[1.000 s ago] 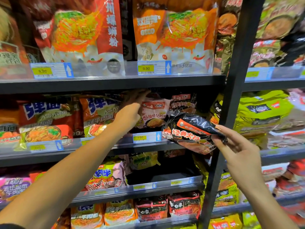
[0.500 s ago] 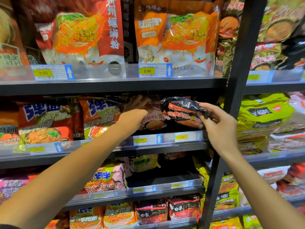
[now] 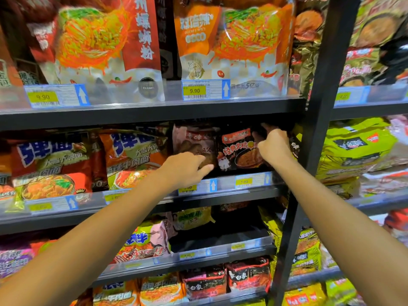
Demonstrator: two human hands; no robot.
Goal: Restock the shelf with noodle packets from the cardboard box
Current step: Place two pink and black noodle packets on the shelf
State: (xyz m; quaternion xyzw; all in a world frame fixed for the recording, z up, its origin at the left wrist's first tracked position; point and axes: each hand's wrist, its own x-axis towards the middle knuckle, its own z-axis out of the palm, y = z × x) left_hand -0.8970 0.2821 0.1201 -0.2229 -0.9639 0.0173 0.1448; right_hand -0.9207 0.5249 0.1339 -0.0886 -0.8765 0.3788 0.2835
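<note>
Our right hand (image 3: 273, 146) grips the black noodle packet (image 3: 239, 149) at its 2 o'clock corner, seating it upright on the shelf (image 3: 220, 195). Left hand (image 3: 185, 168), fingers loosely curled, steadies the pink packet (image 3: 192, 140) at its 6 o'clock, keeping the slot clear. Box not visible.

There is one view only, from a camera on the person's head. It faces straight into the black shelving (image 3: 154, 113) at close range, tilted slightly downward, with both forearms reaching in from the lower corners and the upright post (image 3: 318, 129) standing right of centre.
</note>
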